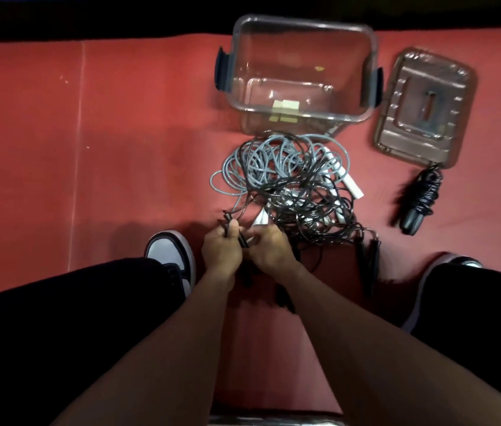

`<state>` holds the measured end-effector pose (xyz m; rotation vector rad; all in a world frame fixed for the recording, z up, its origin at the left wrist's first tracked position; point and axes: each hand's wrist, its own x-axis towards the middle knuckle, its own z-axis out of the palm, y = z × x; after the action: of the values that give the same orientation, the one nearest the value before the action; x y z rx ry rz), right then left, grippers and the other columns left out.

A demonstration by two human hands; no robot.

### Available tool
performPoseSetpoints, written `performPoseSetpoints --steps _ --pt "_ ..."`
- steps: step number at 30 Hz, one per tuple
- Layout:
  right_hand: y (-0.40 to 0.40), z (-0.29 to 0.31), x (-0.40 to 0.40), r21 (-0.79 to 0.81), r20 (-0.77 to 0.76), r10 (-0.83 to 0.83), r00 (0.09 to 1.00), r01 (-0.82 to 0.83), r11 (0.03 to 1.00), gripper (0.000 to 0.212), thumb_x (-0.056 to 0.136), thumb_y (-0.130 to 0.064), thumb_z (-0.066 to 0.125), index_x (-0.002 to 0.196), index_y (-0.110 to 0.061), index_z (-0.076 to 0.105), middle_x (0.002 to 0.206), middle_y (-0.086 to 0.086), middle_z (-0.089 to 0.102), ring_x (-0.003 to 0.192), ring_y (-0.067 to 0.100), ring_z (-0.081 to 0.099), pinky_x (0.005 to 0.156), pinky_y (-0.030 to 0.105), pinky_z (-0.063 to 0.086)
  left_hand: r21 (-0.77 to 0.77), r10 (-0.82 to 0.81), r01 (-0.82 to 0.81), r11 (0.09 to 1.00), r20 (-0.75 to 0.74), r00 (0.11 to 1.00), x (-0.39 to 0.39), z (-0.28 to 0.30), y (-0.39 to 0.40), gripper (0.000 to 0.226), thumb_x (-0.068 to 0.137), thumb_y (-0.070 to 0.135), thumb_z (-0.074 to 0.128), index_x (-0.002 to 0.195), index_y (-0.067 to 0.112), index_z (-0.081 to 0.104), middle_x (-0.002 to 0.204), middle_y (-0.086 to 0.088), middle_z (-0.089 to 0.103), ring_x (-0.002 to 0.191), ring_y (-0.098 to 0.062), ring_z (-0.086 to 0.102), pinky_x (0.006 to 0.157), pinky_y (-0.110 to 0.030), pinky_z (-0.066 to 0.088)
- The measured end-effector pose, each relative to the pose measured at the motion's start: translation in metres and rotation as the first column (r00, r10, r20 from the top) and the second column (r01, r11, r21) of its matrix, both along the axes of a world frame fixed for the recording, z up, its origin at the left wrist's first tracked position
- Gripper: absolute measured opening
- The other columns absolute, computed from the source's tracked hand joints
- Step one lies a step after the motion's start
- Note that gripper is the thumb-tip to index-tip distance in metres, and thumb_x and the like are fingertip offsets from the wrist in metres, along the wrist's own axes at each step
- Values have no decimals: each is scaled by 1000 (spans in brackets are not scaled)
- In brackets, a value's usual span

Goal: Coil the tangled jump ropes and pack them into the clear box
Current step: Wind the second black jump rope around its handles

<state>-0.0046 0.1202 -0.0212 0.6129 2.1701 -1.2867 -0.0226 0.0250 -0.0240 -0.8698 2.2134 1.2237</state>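
Nearest to me, the person sits with knees apart over the red mat (120, 149), and both hands meet low at the near edge of the tangle. The left hand (221, 252) has its fingers curled round a black cord and what looks like a slim black handle, the thumb laid on top; the right hand (269, 249) is closed close against it, pinching the same black cord, though exactly which strand its fingertips have I cannot tell. Just beyond the knuckles lies the tangled pile of jump ropes (289, 186), grey cord looped loosely at the far left, black cord knotted over it, with white handles (350, 182) poking out at the right. I would judge these cords light, limp and a bit springy, plastic-coated and so inclined to slide through a loose hold and to spring out of a coil; the handles are the stiff parts and the sensible place to take hold, then draw the cord out hand over hand rather than yank, since pulling would tighten the snarl. To the right, well apart from the pile, one black rope already coiled (421, 198) lies on the mat. Farther off stands the clear box (304, 29), open and without ropes, touching the tangle's far edge, its lid (427, 106) flat beside it.
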Motion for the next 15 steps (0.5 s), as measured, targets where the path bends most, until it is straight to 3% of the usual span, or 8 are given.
performPoseSetpoints --steps 3,6,8,10,12,13,15 --pt "17 29 -19 -68 -24 -35 999 34 997 7 78 2 78 79 -2 72 49 -12 56 48 -4 51 57 11 41 87 27 -21 996 -72 997 -17 32 16 40 101 40 52 98 7 74 98 -14 74 92 -33 70 88 -40 56" --pt "30 63 -38 -118 -51 -67 996 61 991 30 79 5 69 67 -22 67 71 -3 66 65 8 59 78 36 57 213 72 -46 976 -117 991 -32 79 36 35 106 32 46 93 7 65 85 -10 69 78 -29 66 72 -30 57" --pt "39 86 -45 -115 -115 -57 992 44 992 19 65 -7 73 60 -26 71 75 2 72 72 16 63 88 45 58 260 64 -16 966 -178 982 -39 104 44 37 106 32 45 87 8 66 90 -17 72 85 -34 70 81 -40 60" --pt "51 116 -48 -106 -168 -71 983 54 993 15 62 -12 77 68 -27 75 77 2 73 76 17 65 89 44 59 279 32 34 960 -227 973 -42 127 51 39 103 41 47 79 17 66 93 -17 74 90 -35 72 87 -49 58" --pt "61 151 -47 -86 -189 -39 981 23 996 17 81 -3 70 87 -19 75 87 5 69 83 18 63 90 40 58 270 9 69 960 -278 960 -46 146 55 46 90 58 44 75 21 66 89 -12 76 90 -33 72 88 -52 57" --pt "65 164 -47 -87 -204 -34 978 16 996 18 87 1 64 92 -14 72 88 6 66 81 15 63 86 37 58 257 -10 92 962 -303 953 -49 153 57 49 85 64 41 74 24 68 87 -9 76 89 -33 72 89 -52 56" --pt "73 192 -43 -112 -257 -75 963 48 993 23 89 8 58 82 -12 68 76 1 63 62 1 59 63 22 54 258 -21 117 959 -345 938 -49 190 65 49 90 64 41 74 27 69 83 -6 73 84 -31 72 87 -47 57"
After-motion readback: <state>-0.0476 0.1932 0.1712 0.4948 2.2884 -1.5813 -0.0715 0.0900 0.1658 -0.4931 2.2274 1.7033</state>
